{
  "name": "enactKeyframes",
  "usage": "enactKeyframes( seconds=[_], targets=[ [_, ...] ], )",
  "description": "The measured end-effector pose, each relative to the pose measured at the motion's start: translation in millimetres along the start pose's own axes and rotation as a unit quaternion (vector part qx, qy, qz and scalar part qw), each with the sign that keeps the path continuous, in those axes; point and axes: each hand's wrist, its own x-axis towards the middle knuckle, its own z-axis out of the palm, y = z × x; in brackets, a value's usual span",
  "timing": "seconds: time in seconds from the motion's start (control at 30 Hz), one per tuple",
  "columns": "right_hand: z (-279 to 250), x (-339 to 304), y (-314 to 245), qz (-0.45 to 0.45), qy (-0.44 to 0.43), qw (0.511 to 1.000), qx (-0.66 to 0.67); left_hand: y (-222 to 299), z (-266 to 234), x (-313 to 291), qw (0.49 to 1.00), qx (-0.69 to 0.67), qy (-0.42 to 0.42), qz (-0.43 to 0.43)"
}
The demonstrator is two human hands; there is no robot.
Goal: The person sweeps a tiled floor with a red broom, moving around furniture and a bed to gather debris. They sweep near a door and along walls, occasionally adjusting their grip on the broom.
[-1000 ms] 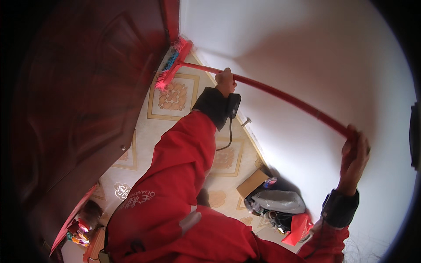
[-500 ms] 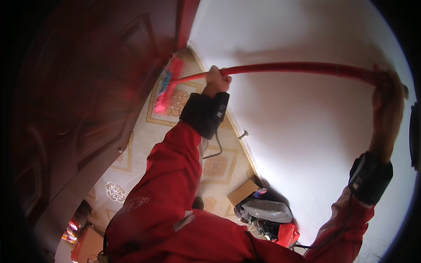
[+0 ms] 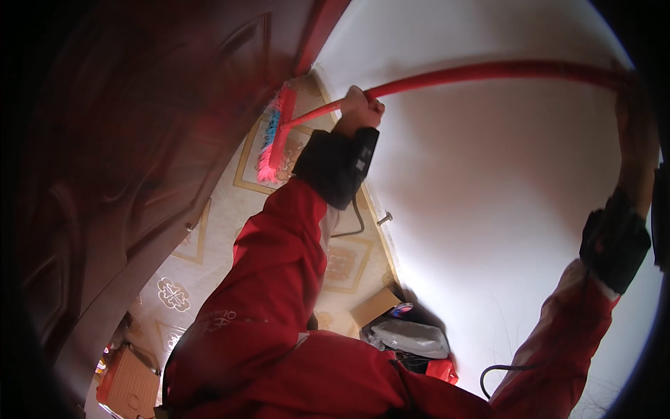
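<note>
A broom with a long red handle (image 3: 488, 71) stretches across the upper part of the head view, its curve bent by the lens. My left hand (image 3: 359, 110) is closed round the handle a short way from the broom's head. Toward the far end, in shadow near the picture's rim, my right hand (image 3: 634, 105) grips it too, with its fingers partly lost in the dark. The red broom head (image 3: 283, 136) carries pink and blue bristles that face the dark red door (image 3: 139, 140). Whether the bristles touch the door or the floor I cannot tell.
A white wall (image 3: 474, 188) runs along the right, with a small metal doorstop (image 3: 384, 218) low on it. At its foot sit an open cardboard box (image 3: 375, 307), a grey bag (image 3: 412, 338) and a red bag (image 3: 442, 370). An orange-brown case (image 3: 129, 384) stands lower left on patterned floor tiles (image 3: 342, 265).
Both hands have moved up and to the right in the picture with the broom. Its head has shifted slightly right, and the handle now slants more steeply.
</note>
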Motion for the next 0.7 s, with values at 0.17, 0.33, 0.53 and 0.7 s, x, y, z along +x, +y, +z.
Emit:
enactKeyframes(
  seconds=[0.17,0.33,0.53,0.7],
  targets=[
    [49,-72,-30,0.105,0.164,0.979,0.056,-5,3,14,0.995,-0.086,0.032,-0.047],
    [76,-177,-28,0.240,0.237,0.928,0.159,-52,-29,33,0.994,0.078,0.052,-0.056],
    [60,-346,-25,0.396,0.359,0.802,0.268,-176,-89,-24,0.945,0.292,0.128,-0.075],
    [27,-481,-52,0.530,0.292,0.776,0.176,-230,-153,-73,0.952,0.275,0.128,-0.033]
  ],
)
